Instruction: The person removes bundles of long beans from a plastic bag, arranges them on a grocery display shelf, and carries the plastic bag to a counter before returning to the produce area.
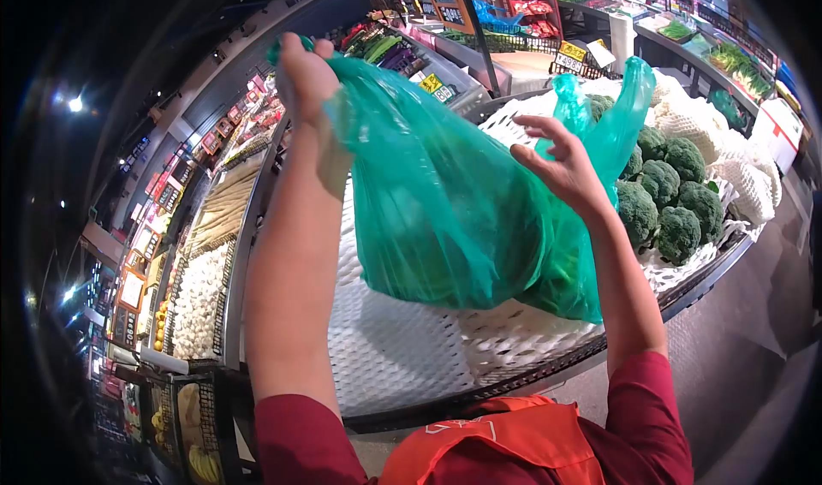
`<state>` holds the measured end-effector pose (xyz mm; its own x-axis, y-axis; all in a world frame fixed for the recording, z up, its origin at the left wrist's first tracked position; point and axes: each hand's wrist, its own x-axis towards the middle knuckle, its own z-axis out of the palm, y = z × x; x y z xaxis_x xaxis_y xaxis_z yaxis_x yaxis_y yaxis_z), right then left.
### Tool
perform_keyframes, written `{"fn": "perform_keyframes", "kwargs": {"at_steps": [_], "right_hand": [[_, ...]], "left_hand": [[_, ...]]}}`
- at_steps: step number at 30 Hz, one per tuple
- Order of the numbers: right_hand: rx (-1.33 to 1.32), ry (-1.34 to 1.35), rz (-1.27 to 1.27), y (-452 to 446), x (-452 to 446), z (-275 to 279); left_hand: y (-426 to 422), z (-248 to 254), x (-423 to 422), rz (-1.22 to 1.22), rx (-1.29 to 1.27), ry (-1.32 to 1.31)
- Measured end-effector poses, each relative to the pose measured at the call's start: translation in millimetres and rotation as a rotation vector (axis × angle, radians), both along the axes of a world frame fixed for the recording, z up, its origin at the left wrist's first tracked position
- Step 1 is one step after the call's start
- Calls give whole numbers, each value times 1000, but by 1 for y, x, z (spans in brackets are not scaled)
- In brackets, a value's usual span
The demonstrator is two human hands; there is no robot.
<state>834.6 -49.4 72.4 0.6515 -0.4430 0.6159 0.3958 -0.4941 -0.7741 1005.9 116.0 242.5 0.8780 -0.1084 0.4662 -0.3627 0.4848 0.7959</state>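
Note:
My left hand [308, 78] is raised at the upper left, its fingers wrapped round the gathered top of a filled green plastic bag [437, 202]. The bag hangs tilted over the white netted display surface [394, 348], its contents blurred by the plastic. My right hand [561, 164] is beside the bag's right side, fingers apart and holding nothing. Behind and below that hand stands a second green bag [569, 271], with its handles [634, 100] sticking up, close to the broccoli heads [659, 181].
White foam netting [685, 117] lies behind the broccoli. A dark rim [685, 301] edges the display. Yellow price signs [571, 54] stand at the back. Left of me are crates with white produce [204, 301] and long pale roots [224, 198].

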Motion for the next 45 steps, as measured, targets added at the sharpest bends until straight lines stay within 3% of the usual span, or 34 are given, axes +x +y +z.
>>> {"fn": "perform_keyframes", "kwargs": {"at_steps": [1, 4, 7, 10, 12, 14, 18, 21, 23, 26, 27, 30, 32, 34, 36, 38, 41, 43, 45], "right_hand": [[88, -12, 79, 15, -3, 1], [-234, 68, 95, 54, -3, -4], [-554, 195, -192, 75, 13, -3], [54, 159, -57, 57, 33, -18], [366, -28, 0, 46, 41, -25], [450, -67, -14, 32, 37, -24], [438, -22, -45, 31, 27, -32], [439, 36, -28, 20, 19, -47], [458, 108, -119, 30, 14, -38], [273, 106, -222, 38, 10, -20], [93, -49, -332, 50, 13, -9], [-377, -120, -329, 112, 11, 35], [-645, -11, 83, 149, 21, 48], [-882, 40, 152, 166, 48, 31], [-965, 845, 15, 155, 58, 24], [-1214, 1072, -110, 129, 54, 8], [-1217, 1217, -195, 127, 16, 5], [-1105, 1161, -280, 142, -10, 19], [-1075, 1109, -361, 144, -26, 19]], "left_hand": [[2, -5, 2, -48, -14, 38], [12, -19, 14, -184, -25, 134], [18, -20, 10, -230, 34, 74], [29, -20, -12, -241, 6, 94], [62, -29, 2, -324, 223, 26], [88, -55, 27, -391, 362, -13], [135, -119, 32, -182, 540, -283], [173, -134, 20, -400, 642, -26], [190, -143, 11, -285, 877, -203], [207, -150, -3, -258, 1122, -291], [210, -153, -6, -274, 1187, -291], [214, -162, -12, -384, 1066, -266], [213, -171, -23, -564, 854, -214], [214, -168, -37, -745, 866, -276], [219, -177, -44, -760, 878, -363], [227, -182, -48, -738, 979, -343], [235, -201, -38, -592, 1116, -279], [234, -214, -34, -589, 1200, -184], [225, -216, -38, -402, 1212, -509]]}}
